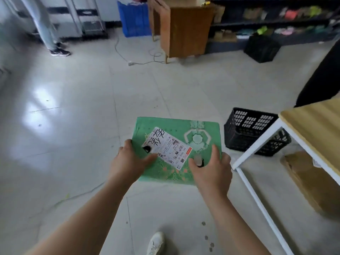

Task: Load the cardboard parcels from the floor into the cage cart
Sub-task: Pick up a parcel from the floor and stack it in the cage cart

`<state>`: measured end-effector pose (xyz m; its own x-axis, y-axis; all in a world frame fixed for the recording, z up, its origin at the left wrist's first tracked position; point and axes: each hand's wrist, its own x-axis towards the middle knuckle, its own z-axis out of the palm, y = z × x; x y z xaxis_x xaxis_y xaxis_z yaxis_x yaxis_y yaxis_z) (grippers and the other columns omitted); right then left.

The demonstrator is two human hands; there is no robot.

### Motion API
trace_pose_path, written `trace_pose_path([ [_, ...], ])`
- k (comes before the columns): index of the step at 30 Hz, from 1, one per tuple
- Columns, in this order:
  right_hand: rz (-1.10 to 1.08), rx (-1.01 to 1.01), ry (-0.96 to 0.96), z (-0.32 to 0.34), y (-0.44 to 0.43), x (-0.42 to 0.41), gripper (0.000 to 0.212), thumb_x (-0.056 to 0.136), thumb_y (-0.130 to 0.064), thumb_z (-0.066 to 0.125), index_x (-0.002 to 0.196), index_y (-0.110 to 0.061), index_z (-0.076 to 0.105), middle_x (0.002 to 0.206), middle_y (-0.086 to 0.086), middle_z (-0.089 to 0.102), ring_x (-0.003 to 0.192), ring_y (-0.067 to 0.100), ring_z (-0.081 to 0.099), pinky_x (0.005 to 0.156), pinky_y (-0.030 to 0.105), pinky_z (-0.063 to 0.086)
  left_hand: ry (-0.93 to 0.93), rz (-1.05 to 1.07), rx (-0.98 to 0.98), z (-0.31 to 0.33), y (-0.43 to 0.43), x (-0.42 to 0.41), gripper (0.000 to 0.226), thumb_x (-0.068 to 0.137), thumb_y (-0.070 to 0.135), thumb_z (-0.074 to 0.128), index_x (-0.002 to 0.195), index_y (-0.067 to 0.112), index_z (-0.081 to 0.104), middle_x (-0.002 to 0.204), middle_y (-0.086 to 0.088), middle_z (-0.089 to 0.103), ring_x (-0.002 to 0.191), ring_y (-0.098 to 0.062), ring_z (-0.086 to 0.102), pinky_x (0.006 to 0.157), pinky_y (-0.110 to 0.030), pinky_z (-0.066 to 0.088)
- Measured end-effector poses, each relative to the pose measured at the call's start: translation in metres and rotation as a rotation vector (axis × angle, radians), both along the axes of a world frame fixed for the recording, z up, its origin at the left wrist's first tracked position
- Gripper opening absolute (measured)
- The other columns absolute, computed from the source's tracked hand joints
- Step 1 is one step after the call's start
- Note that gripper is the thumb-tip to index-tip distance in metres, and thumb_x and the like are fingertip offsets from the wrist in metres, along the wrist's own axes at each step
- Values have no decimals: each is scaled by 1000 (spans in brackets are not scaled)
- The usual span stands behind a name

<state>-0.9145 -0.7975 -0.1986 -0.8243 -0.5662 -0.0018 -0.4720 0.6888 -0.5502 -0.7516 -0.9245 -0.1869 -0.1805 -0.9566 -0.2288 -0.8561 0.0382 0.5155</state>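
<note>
Parcel (202,129) is held flat just left of the black crate (248,129), gripped at its near edge by left hand (128,161) and right hand (211,170), thumbs on top. Shallow grip, so it could get dropped if tilted. Cart isn't seen.

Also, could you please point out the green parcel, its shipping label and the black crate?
green parcel (176,126), head view, bare top face.
shipping label (166,147), head view, its middle.
black crate (239,137), head view, near side wall.

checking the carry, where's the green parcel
Head view, centre: the green parcel is held by the left hand and right hand, just left of the black crate.
</note>
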Motion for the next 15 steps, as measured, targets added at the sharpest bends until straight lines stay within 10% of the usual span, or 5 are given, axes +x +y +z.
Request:
trace_pose_path([
  [15, 742, -242, 65, 177, 4, 293, 74, 75, -54, 69, 140, -24, 47, 132, 10, 47, 116, 33, 51, 99, 42, 44, -66, 756, -231, 160, 158, 331, 75, 72, 80, 54, 120, 23, 41, 111, -1, 58, 93, -26, 63, 71, -35, 50],
])
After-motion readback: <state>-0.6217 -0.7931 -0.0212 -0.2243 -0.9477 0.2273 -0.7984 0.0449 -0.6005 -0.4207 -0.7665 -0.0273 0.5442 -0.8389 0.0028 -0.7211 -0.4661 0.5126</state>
